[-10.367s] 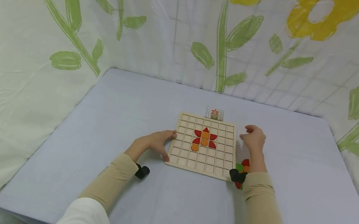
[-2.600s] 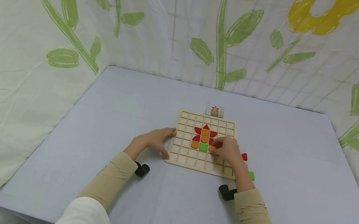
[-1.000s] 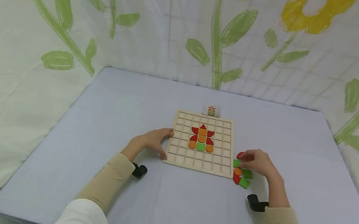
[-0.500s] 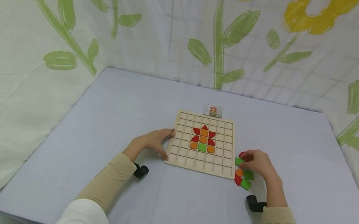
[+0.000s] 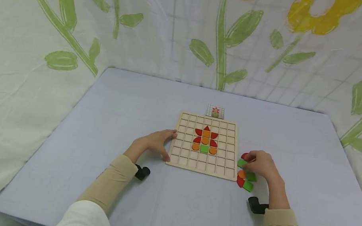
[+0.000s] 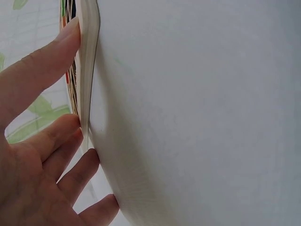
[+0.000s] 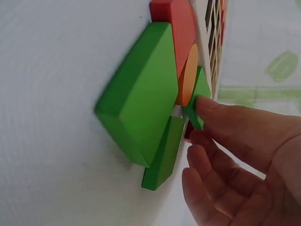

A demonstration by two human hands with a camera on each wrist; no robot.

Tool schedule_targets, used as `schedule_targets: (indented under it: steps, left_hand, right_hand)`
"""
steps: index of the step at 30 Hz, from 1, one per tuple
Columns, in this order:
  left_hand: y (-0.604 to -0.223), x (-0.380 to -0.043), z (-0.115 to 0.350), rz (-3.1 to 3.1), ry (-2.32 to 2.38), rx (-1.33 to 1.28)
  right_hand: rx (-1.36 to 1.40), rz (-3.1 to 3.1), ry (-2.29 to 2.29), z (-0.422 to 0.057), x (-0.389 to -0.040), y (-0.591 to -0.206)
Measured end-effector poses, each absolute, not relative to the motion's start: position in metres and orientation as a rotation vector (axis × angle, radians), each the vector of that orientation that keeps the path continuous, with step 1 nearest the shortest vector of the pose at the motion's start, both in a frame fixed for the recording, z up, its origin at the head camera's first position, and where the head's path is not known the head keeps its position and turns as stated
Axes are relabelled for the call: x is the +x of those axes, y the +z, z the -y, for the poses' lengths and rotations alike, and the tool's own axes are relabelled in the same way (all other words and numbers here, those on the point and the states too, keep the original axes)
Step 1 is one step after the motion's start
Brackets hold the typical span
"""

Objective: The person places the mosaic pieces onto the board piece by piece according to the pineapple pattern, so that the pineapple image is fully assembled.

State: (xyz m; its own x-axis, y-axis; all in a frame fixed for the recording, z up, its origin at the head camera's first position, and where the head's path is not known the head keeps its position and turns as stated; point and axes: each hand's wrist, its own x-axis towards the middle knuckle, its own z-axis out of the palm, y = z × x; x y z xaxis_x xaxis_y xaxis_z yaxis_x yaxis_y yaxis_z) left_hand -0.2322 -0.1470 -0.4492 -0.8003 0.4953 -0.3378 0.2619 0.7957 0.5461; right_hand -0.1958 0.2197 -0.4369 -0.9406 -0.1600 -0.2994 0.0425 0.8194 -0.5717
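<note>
- Flower-printed sheeting hangs beyond the wooden grid board, forming the backdrop.
- Pale table spreads out on all sides of the board, which lies flat on it.
- Left hand spans the board's left edge, thumb and fingers wide apart, touching the rim, lower fingertips on the table; probably this is to stop the board sliding.
- Right hand is just off the board's right edge, thumb and fingertips narrow on a green piece, apparently pinching it by its sides, likely because its neighbours lie so close.
- Pattern card lies just beyond the board's far edge, presumably so it can be seen past the board.
- Near the board's near right corner, a red wedge, two green blocks and a loose orange disc crowd together; another red piece, farther along that edge, is partly hidden by the fingers.
- On the board, a red triangle tops a figure; a green square sits at its foot between two orange discs.
</note>
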Motion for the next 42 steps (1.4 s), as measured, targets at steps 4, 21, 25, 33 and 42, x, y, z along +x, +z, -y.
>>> schedule_targets:
  steps: [4,21,25,33,42]
  left_hand:
    - [-0.449,-0.232,0.147,-2.514,0.668,0.57]
    - [-0.447,-0.232,0.146,-2.505,0.675,0.556]
    - [-0.448,-0.232,0.146,-2.506,0.675,0.549]
    - [-0.447,-0.231,0.146,-2.509,0.675,0.547]
    - [-0.446,-0.231,0.145,-2.514,0.667,0.543]
  right_hand:
    - [-0.099,-2.652,-0.864,-0.22,-0.196,-0.438]
    - [-0.105,-2.679,-0.816,-0.221,-0.198,-0.438]
    - [-0.061,-2.693,-0.783,-0.221,-0.197,-0.433]
    - [-0.144,-2.729,-0.861,-0.218,-0.197,-0.426]
    - [-0.239,-2.748,-0.965,-0.189,-0.202,-0.435]
